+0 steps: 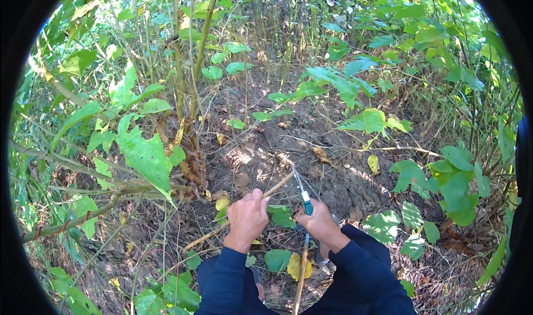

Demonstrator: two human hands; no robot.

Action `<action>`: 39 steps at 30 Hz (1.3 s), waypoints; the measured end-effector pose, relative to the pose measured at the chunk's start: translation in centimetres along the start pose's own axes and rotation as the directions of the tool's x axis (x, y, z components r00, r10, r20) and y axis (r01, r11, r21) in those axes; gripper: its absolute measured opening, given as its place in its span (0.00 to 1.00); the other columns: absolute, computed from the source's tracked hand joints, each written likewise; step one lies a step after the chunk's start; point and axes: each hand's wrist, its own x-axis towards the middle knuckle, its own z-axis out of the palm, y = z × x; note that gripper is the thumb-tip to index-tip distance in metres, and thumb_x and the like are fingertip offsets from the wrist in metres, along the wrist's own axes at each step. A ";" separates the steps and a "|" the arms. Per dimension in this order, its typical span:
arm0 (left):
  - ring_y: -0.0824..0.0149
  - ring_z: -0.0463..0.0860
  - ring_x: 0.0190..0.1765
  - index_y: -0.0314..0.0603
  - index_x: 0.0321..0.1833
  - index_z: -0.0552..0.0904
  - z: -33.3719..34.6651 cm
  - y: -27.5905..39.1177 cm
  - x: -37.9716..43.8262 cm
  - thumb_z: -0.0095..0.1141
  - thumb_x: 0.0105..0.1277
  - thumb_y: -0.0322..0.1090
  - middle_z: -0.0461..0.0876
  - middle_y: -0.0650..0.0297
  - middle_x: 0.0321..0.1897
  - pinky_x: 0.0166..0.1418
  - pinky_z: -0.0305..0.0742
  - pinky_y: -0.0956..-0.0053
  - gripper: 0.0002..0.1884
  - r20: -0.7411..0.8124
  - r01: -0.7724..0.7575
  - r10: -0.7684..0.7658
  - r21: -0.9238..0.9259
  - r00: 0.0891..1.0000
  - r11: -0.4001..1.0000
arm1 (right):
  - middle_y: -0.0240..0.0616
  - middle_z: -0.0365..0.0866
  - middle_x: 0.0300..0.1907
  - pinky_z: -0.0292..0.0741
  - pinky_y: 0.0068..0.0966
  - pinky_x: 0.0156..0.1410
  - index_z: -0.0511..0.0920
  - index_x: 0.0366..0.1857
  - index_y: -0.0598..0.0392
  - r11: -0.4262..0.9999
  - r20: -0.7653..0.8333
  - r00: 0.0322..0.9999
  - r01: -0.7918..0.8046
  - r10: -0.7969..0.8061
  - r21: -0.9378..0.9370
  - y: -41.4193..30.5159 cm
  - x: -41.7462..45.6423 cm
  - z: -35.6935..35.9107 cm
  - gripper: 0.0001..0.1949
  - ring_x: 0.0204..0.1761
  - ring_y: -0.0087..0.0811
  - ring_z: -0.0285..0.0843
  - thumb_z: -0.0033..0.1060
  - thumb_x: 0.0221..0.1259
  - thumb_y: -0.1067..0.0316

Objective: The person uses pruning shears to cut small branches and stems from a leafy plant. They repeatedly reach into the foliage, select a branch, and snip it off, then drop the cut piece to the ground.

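My left hand [248,216] grips a thin bare stick [212,234] that slants from lower left up to the right, its upper end pointing towards the blade. In my right hand [318,221] is a small cutting tool with a green and white handle [306,203] and a narrow metal blade [298,178]. The blade tip lies close beside the stick's upper end; whether they touch, I cannot tell. Below my right hand a wooden pole [301,269] with a metallic band near its top reaches down between my legs; whether the hand also holds it is unclear.
At left stands a shrub with several stems [195,165], and a branch [70,223] wound with red string comes in from the left edge. Leafy branches [458,186] reach in from the right. Dry leaves and twigs lie on the dirt ground [270,136].
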 end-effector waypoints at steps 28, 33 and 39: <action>0.37 0.89 0.39 0.39 0.45 0.79 0.7 -0.8 0.0 0.59 0.78 0.35 0.89 0.48 0.38 0.44 0.79 0.41 0.07 0.044 0.110 -0.111 0.022 0.993 0.994 | 0.54 0.88 0.33 0.83 0.44 0.48 0.80 0.55 0.72 0.968 0.287 0.954 0.147 -0.084 -0.205 -0.8 -1.7 2.0 0.29 0.38 0.47 0.92 0.80 0.66 0.52; 0.40 0.90 0.39 0.40 0.47 0.81 1.5 -1.1 -0.2 0.61 0.74 0.33 0.89 0.48 0.38 0.44 0.81 0.43 0.06 0.066 0.084 -0.087 0.055 0.994 0.995 | 0.57 0.88 0.34 0.83 0.46 0.51 0.81 0.52 0.70 0.974 0.264 0.964 0.098 -0.042 -0.202 -1.0 -1.7 2.5 0.27 0.41 0.52 0.92 0.80 0.66 0.53; 0.43 0.92 0.39 0.40 0.48 0.80 0.3 -0.7 0.3 0.62 0.75 0.35 0.89 0.49 0.38 0.43 0.83 0.46 0.08 0.110 0.053 -0.062 0.082 0.992 0.995 | 0.60 0.88 0.36 0.82 0.48 0.51 0.81 0.51 0.68 0.988 0.179 0.982 0.076 -0.050 -0.137 1.0 -1.2 2.4 0.23 0.42 0.56 0.91 0.80 0.64 0.59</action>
